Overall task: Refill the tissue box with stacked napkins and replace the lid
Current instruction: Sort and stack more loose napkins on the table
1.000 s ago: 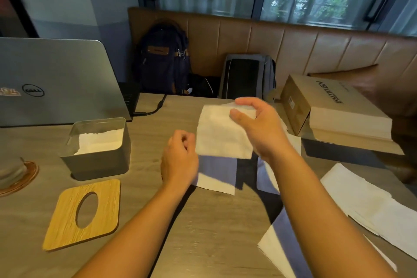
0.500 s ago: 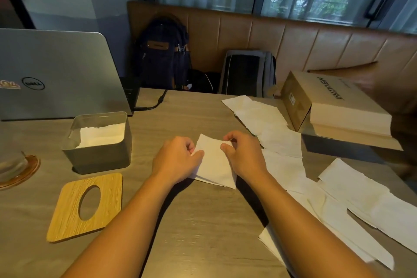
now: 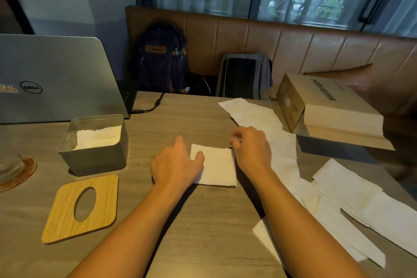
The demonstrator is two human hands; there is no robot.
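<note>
The folded napkin [image 3: 216, 167] lies flat on the surface [image 3: 203, 232] between the hands, right of the tissue box [image 3: 97, 160]. It is pressed down by the left hand [image 3: 178, 165]. Whether its far corner is pinched by the curled right hand [image 3: 252, 149] cannot be told. It is judged light, limp and easily creased, and best pinched at an edge through all layers. Being nearly square, no long axis is shown.

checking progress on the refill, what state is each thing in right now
tissue box: lid off, partly filled with stacked napkins
wooden lid: off, flat on the table beside the box
folded napkin: flat on the table
left hand: rests on the napkin's left edge
right hand: fingers curled at its far right corner, grip unclear
laptop: open
loose napkins: unfolded, spread out
</note>
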